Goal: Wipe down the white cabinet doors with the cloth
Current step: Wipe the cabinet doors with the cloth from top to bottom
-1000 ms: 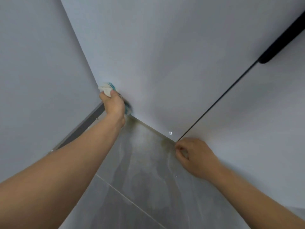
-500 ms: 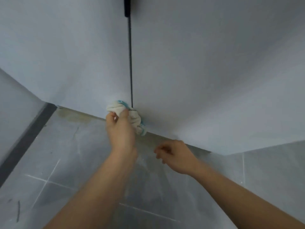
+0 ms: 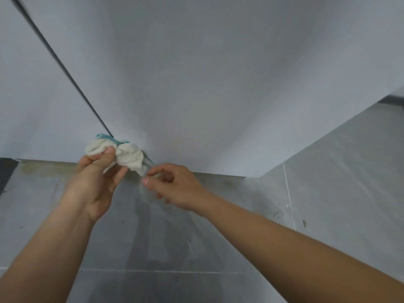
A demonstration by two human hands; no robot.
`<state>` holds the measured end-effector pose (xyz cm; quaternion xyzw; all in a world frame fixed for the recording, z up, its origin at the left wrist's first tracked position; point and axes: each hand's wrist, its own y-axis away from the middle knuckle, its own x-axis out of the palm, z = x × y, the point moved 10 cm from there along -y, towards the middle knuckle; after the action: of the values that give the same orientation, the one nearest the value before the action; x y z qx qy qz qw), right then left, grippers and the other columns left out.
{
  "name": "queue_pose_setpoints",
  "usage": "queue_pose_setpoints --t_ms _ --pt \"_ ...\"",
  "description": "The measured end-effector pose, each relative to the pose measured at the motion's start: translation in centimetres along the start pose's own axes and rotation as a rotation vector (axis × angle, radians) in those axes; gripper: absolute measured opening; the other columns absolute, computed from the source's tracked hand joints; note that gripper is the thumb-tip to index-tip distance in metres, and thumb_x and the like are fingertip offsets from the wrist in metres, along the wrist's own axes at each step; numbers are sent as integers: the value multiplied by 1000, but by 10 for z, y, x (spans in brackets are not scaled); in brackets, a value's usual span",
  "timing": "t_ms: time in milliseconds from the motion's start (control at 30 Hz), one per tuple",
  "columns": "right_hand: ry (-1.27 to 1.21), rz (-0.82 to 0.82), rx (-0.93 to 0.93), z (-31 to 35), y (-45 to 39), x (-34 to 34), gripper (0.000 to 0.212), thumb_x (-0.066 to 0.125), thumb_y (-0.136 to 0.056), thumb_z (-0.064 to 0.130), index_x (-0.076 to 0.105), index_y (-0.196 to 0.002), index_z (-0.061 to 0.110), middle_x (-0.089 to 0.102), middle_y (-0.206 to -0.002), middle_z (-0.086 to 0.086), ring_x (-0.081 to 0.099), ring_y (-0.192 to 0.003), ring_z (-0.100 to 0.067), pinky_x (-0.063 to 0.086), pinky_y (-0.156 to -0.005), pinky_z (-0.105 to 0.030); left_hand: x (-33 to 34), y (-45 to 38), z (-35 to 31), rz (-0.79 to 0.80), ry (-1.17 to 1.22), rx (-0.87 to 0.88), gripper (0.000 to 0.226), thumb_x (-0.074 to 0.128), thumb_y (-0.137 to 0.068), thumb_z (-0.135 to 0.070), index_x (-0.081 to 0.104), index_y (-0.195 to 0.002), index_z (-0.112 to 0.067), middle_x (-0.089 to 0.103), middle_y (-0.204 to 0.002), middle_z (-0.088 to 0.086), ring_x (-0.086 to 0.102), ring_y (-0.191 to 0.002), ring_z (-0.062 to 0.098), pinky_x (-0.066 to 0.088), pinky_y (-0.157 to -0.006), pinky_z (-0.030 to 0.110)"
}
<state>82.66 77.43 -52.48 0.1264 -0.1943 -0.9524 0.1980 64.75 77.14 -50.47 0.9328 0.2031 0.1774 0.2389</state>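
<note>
Left hand point(image 3: 94, 182) grip clamps crumpled white-and-teal cloth point(image 3: 122, 155) at white cabinet door point(image 3: 207, 84) base; right hand point(image 3: 175, 186) pinches its corner. Better to flatten it first.

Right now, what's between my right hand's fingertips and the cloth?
Almost nothing: in the head view the right hand reaches the hanging corner of the cloth, which the left hand grips. Whether it touches is unclear.
</note>
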Motion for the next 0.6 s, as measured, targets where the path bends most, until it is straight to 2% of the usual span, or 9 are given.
queue_pose_setpoints --t_ms 100,167,233,300,367,400,500,533,600 --pt "-130 -16 -12 10 -5 3 37 76 -90 47 74 -114 19 79 -99 -2 72 -75 -10 57 -65 -29 28 11 6 55 -53 26 22 62 -96 -10 64 -118 -13 71 -117 15 74 -96 21 58 -96 36" --pt "-165 -58 -24 18 -9 4 44 76 -84 58 78 -107 21 80 -101 0 75 -84 -12 62 -76 -35 32 13 8 59 -49 10 25 64 -96 -10 63 -121 -7 70 -122 21 71 -110 31 56 -99 39" --pt "-133 -118 -4 21 -14 2 50 76 -71 71 79 -89 25 78 -84 8 74 -82 -11 64 -83 -40 28 11 0 93 -107 -12 26 64 -96 -13 66 -119 -2 72 -120 20 69 -115 32 53 -105 40" --pt "-79 -154 37 23 -17 6 45 79 -72 70 71 -65 26 66 -60 17 65 -67 -6 57 -69 -30 23 9 -10 146 -269 -38 27 60 -97 -18 69 -119 -6 75 -117 11 70 -114 23 48 -110 40" --pt "-25 -232 65 28 -20 10 51 79 -77 66 61 -52 25 56 -49 16 59 -62 -9 43 -59 -24 14 6 -23 226 -439 -67 29 52 -100 -26 72 -117 -14 76 -118 0 68 -116 15 43 -111 41" --pt "-20 -285 67 33 -22 12 50 78 -78 66 64 -55 24 60 -54 14 64 -68 -13 42 -59 -24 9 3 -32 275 -511 -81 30 47 -101 -29 72 -115 -17 76 -118 -2 67 -116 14 43 -108 42" --pt "-58 -434 58 42 -24 16 48 78 -78 63 80 -87 16 79 -87 -1 75 -95 -21 44 -70 -23 -20 -15 -57 315 -802 -67 33 45 -104 -32 74 -114 -20 77 -114 -3 70 -111 19 49 -98 45" --pt "-59 -466 55 41 -23 15 46 78 -79 60 80 -86 15 79 -87 -2 74 -94 -21 43 -69 -23 -36 -23 -64 279 -887 -37 31 47 -104 -32 75 -112 -22 78 -110 -3 71 -107 22 50 -92 44" --pt "-24 -476 37 40 -20 9 41 76 -82 54 72 -67 16 73 -71 0 74 -84 -21 46 -66 -26 -66 -37 -64 214 -953 -17 28 50 -104 -31 76 -109 -23 79 -103 -3 71 -104 27 51 -83 41"
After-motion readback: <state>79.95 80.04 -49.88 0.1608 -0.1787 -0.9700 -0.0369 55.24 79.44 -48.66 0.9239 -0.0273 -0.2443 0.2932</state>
